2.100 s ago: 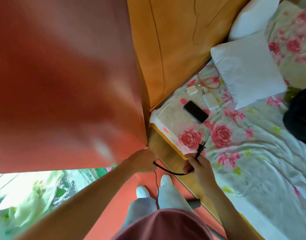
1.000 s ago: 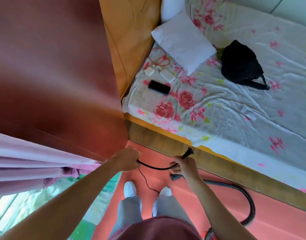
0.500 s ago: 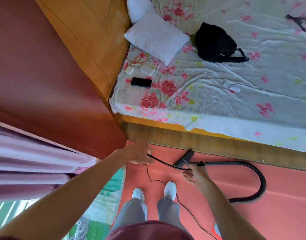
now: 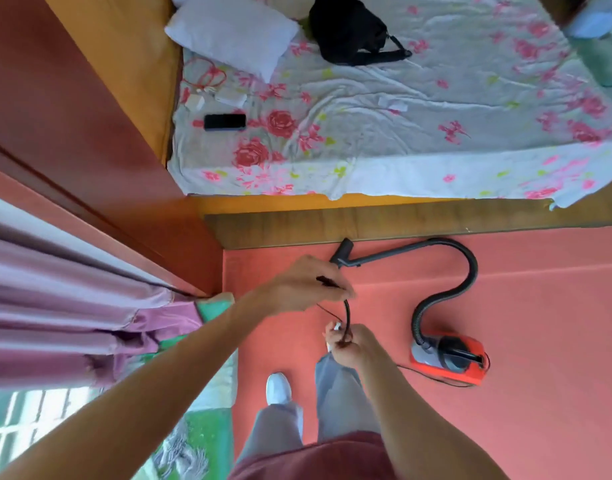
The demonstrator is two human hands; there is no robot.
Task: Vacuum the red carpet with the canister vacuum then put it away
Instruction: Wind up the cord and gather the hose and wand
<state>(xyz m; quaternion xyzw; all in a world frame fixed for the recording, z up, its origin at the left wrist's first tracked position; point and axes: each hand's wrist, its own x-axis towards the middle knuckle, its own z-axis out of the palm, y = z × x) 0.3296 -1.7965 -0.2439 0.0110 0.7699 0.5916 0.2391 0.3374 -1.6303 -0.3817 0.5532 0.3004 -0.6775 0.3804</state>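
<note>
The red canister vacuum (image 4: 450,356) sits on the red carpet (image 4: 540,323) to my right. Its black hose (image 4: 465,268) loops up toward the bed and ends in a nozzle (image 4: 342,252) lying by the bed frame. A thin black power cord (image 4: 347,315) runs between my hands. My left hand (image 4: 297,285) grips the plug end of the cord above the carpet. Just below it, my right hand (image 4: 349,342) pinches the same cord, which trails on toward the canister.
A bed (image 4: 401,133) with a floral sheet fills the top; on it lie a pillow (image 4: 232,29), a black bag (image 4: 349,29), a phone (image 4: 225,121) and chargers. A red wall (image 4: 72,116) and purple curtain (image 4: 72,306) stand left. My feet (image 4: 278,388) are below.
The view swung from the wall and bed corner down to the carpet, bringing the canister into sight. My hands moved closer together, the left now above the right, with the cord bent between them.
</note>
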